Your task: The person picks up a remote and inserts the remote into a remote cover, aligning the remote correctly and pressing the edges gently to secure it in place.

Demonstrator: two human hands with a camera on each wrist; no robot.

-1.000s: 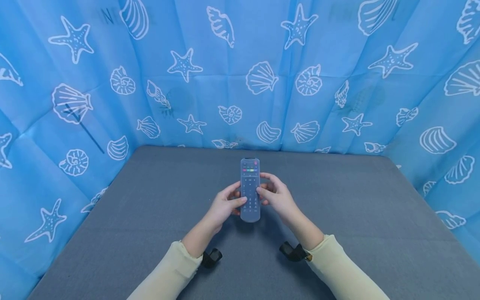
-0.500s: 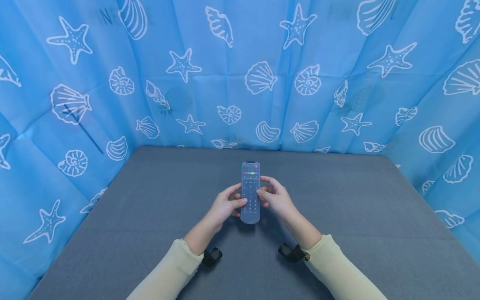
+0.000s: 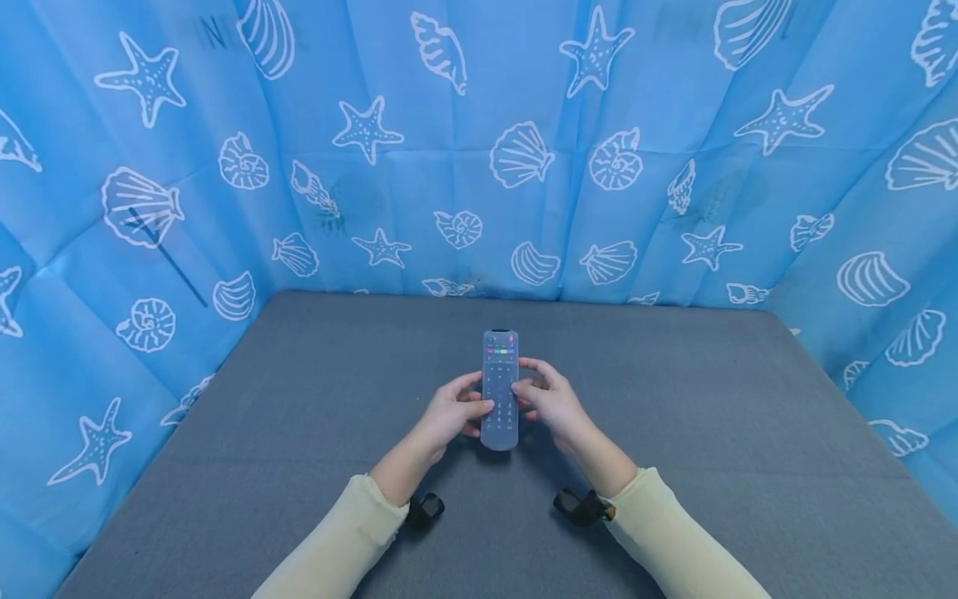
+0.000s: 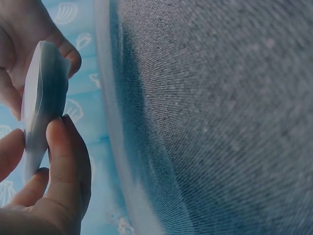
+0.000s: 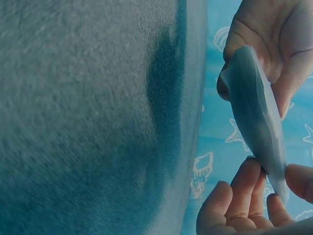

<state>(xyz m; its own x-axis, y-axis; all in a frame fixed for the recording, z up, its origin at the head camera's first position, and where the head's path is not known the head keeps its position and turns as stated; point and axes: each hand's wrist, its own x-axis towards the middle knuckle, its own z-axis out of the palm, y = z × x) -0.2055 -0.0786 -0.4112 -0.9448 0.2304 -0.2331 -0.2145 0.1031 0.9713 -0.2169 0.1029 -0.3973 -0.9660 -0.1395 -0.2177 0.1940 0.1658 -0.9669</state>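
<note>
A remote control [image 3: 500, 391] in a translucent cover is held up above the table, its button face toward the head camera. Coloured buttons and a red one show near its far end. My left hand [image 3: 447, 412] grips its left edge, thumb on the face and fingers behind. On the right edge, my right hand [image 3: 552, 401] pinches it with the thumb in front and fingers at the side and back. The left wrist view shows the remote control [image 4: 46, 93] edge-on between both hands. Its pale back and side, the remote control [image 5: 257, 107], appear in the right wrist view.
A grey cloth-covered table [image 3: 337, 366] spreads beneath the hands. Behind and at both sides hangs a blue curtain [image 3: 464, 108] with white shells and starfish. Black wrist mounts [image 3: 580, 505] sit below both forearms, near the cream sleeves.
Both hands and the remote control have sunk slightly toward the person. The far end of the remote control is lower in the head view, and the grip looks the same.
</note>
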